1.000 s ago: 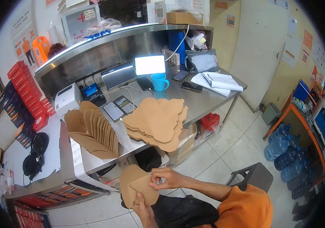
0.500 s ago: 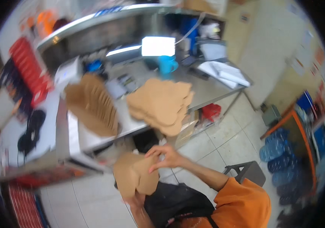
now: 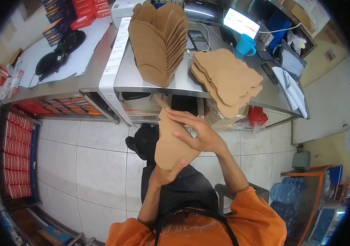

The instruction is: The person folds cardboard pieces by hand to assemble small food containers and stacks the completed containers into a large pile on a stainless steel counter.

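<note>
Cardboard piece, brown, curve-edged and apparently part-folded, is held at mid-frame above the black-clothed lap. Left hand: grip closed on its lower edge, apparently as support. Right hand: grip closed on its right side, probably steadying the bend. Nested brown cardboard cartons, upper centre, presumably save room; flat brown cardboard blanks, right of them, overhang the front edge of the silver metal table. Working room lies between that edge and the lap.
</note>
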Motion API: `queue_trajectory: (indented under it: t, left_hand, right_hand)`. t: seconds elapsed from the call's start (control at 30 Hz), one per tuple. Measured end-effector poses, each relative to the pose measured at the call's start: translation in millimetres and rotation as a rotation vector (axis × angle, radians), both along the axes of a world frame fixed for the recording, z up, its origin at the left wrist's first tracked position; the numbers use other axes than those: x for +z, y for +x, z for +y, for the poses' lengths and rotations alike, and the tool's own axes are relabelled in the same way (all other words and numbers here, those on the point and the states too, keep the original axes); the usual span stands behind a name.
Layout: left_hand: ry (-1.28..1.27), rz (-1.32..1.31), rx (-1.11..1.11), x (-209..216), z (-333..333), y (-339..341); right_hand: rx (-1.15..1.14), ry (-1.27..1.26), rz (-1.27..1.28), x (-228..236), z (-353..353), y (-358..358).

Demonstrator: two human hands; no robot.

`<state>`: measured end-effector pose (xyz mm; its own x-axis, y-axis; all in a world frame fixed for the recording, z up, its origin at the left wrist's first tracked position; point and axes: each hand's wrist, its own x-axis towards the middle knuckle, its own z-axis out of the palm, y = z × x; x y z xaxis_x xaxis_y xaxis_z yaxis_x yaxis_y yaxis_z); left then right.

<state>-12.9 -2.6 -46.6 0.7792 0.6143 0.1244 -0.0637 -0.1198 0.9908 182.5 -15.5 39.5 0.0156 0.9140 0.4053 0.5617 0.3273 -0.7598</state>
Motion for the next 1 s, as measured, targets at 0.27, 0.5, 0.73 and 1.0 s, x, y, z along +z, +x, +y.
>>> queue_trajectory:
  t: [0.27,0.5,0.73,1.0]
  left_hand:
    - [-0.157,-0.451,0.438,14.3,12.7,21.2]
    - [0.278,-0.146,0.437,24.8,36.0,19.4]
    - [0.349,-0.214,0.628,10.6,34.0,30.7]
    - [-0.176,-0.731,0.81,10.7,20.0,43.2]
  right_hand:
    - [0.02,-0.298,0.46,-16.7,-1.6,8.6]
    - [0.03,0.223,0.025,-23.3,-17.1,-1.1]
    - [-0.203,-0.064,0.186,-32.9,-16.3,-0.9]
    - [-0.095,0.058,0.435,-50.1,-6.3,-4.4]
